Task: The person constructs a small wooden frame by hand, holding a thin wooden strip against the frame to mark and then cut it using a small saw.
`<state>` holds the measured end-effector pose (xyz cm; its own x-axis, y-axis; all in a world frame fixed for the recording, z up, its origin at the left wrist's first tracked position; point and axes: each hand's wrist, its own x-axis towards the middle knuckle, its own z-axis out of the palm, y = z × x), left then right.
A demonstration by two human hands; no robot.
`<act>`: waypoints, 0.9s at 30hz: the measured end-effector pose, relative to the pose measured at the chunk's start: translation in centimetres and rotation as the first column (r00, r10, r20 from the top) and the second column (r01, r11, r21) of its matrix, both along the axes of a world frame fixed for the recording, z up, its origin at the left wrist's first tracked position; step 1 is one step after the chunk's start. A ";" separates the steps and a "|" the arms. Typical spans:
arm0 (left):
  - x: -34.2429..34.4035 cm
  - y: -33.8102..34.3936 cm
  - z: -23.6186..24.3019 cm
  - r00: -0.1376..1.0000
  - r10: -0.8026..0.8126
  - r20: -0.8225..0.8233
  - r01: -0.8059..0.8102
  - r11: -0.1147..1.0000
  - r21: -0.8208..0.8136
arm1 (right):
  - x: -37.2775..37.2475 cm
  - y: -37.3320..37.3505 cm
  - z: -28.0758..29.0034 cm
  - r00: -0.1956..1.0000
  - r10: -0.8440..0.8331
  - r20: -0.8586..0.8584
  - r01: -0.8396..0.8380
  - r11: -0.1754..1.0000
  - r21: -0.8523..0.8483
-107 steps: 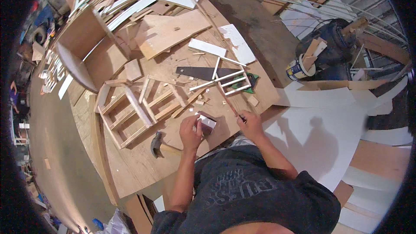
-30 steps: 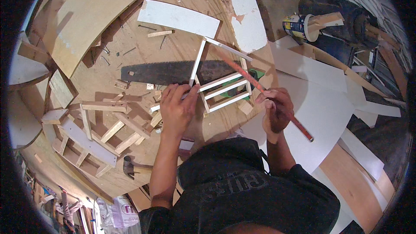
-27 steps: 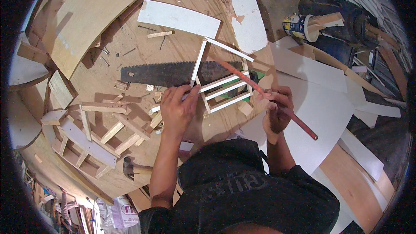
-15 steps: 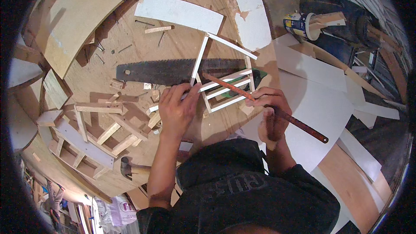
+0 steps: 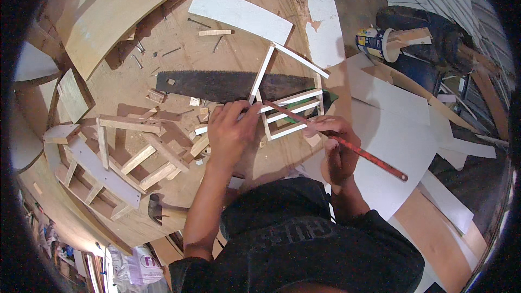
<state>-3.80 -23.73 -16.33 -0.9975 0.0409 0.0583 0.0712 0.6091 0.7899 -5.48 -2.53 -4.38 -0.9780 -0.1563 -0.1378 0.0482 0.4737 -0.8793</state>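
Head view: the right hand [image 5: 339, 154] has its fingers pinching a thin red blade [image 5: 377, 161], which slants far-left across a small white-edged frame [image 5: 296, 98]. The fingers of the left hand [image 5: 230, 135] close over the frame's left side, beside the blade's far tip; contact there I cannot tell. Beneath the frame a handsaw [image 5: 209, 85] lies flat on the worktop [image 5: 182, 92]. Left stands a bare-wood frame [image 5: 111, 171]; a hammer [image 5: 155, 209] lies nearer, a white board [image 5: 241, 13] farther.
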 end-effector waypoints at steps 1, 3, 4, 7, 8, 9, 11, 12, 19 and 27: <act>0.1 0.1 0.0 1.000 0.004 -0.020 -0.004 1.000 -0.013 | 0.3 -0.4 0.0 0.999 -0.050 0.020 0.051 0.996 -0.079; 0.1 0.0 -0.2 0.999 0.007 -0.039 -0.008 1.000 -0.026 | 0.5 -0.8 -0.1 0.994 -0.098 0.045 0.104 0.982 -0.157; 0.2 0.1 -0.3 0.999 0.007 -0.041 -0.008 0.999 -0.037 | 0.5 -0.9 -0.1 0.994 -0.105 0.042 0.111 0.981 -0.157; 0.3 0.1 -0.4 0.999 0.007 -0.044 -0.008 0.999 -0.038 | 0.7 -0.7 -0.3 0.996 -0.094 0.005 0.094 0.987 -0.127; 0.1 0.1 -0.3 0.999 0.008 -0.051 -0.010 1.000 -0.029 | 0.6 -0.6 -0.4 0.997 -0.073 -0.033 0.070 0.993 -0.097; -0.1 0.1 -0.3 0.999 0.007 -0.050 -0.008 1.000 -0.027 | 0.3 -0.7 -0.3 0.997 -0.074 -0.032 0.071 0.993 -0.095; -0.3 0.2 -0.2 0.994 0.015 -0.109 -0.019 0.999 -0.034 | -0.6 -1.1 0.3 0.996 0.002 -0.092 0.000 1.000 0.023; -0.3 0.2 -0.2 0.994 0.015 -0.108 -0.019 0.999 -0.033 | -0.9 -1.5 0.7 0.996 0.003 -0.091 0.000 1.000 0.025; -0.2 -0.1 -0.1 1.000 0.013 -0.028 -0.013 1.000 -0.002 | -2.7 -4.2 2.0 0.997 0.007 0.078 -0.011 0.999 0.045; -0.3 -0.1 -0.2 0.996 0.027 -0.089 -0.024 0.999 0.030 | -4.3 -6.8 3.4 0.993 0.041 0.108 -0.057 0.987 0.152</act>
<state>-4.13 -23.88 -16.54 -0.9888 0.0128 0.1484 0.1274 0.5888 0.7982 -9.73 -9.29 -0.99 -0.9489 -0.1725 -0.2644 0.1089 0.6072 -0.7870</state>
